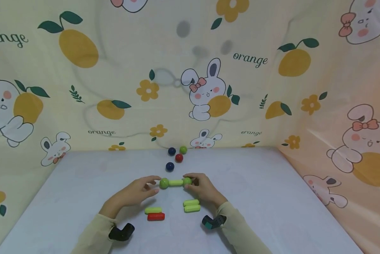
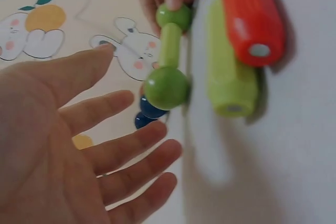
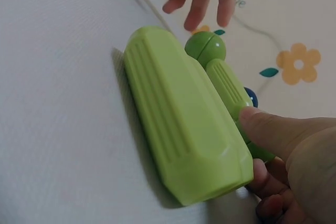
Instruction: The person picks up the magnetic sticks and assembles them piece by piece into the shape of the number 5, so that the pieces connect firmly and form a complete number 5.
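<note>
A light-green rod [image 1: 176, 182] lies between two green balls, joined end to end like a dumbbell. My right hand [image 1: 206, 188] pinches the right ball [image 1: 187, 181] between thumb and fingers; in the right wrist view its thumb [image 3: 268, 129] lies along that end. Beside the left ball [image 1: 164, 183], my left hand [image 1: 134, 193] has its fingers spread and holds nothing. The left wrist view shows a gap between these fingers [image 2: 142, 163] and the ball [image 2: 167, 88]. Nearer me lie a red rod [image 1: 156, 216] touching a light-green rod [image 1: 153, 210], and two light-green rods [image 1: 191, 205] side by side.
Behind the joined piece sit two dark-blue balls, one nearer [image 1: 170, 167] and one farther [image 1: 172, 151], a red ball [image 1: 179, 158] and a green ball [image 1: 183, 150]. The white table [image 1: 256, 183] meets a patterned cloth [image 1: 177, 116] at the back.
</note>
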Demonstrator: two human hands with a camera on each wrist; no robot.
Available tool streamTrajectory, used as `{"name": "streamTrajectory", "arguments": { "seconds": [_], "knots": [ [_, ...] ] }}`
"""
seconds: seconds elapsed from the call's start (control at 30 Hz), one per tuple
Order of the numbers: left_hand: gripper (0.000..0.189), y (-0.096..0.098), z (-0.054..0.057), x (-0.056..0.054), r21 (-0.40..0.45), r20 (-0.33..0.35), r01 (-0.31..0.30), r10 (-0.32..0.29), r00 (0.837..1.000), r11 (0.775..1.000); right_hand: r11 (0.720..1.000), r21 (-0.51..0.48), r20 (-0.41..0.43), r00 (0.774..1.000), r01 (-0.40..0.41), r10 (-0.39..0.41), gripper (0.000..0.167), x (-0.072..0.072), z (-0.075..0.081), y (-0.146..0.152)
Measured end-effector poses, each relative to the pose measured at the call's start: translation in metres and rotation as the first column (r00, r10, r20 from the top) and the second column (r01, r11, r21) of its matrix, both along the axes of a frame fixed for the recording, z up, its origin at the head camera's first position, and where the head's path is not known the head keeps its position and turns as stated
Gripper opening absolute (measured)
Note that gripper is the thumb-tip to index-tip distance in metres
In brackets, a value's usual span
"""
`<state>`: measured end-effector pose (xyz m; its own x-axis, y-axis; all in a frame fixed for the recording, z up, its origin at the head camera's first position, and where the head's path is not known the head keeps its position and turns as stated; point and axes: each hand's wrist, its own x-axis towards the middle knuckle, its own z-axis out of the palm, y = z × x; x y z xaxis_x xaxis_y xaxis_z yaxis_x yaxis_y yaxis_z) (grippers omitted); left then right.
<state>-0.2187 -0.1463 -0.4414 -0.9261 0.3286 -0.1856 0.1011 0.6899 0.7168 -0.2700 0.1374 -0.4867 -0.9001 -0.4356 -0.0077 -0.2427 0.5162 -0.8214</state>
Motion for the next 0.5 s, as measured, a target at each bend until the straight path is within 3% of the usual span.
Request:
{"name": "streamTrajectory", "arguments": {
  "seconds": [0.2, 0.5],
  "knots": [
    [0.04, 0.001, 0.007, 0.005, 0.029, 0.023, 0.089, -0.09, 0.996, 0.996, 1.0, -0.013, -0.003, 1.0, -0.014, 0.014, 0.039, -0.001, -0.002, -0.001],
    [0.034, 0.002, 0.005, 0.018, 0.035, 0.064, 0.186, -0.188, 0.98, 0.982, 1.0, 0.005, 0.016, 1.0, 0.006, -0.006, 0.039, 0.0, 0.0, 0.0]
  ]
}}
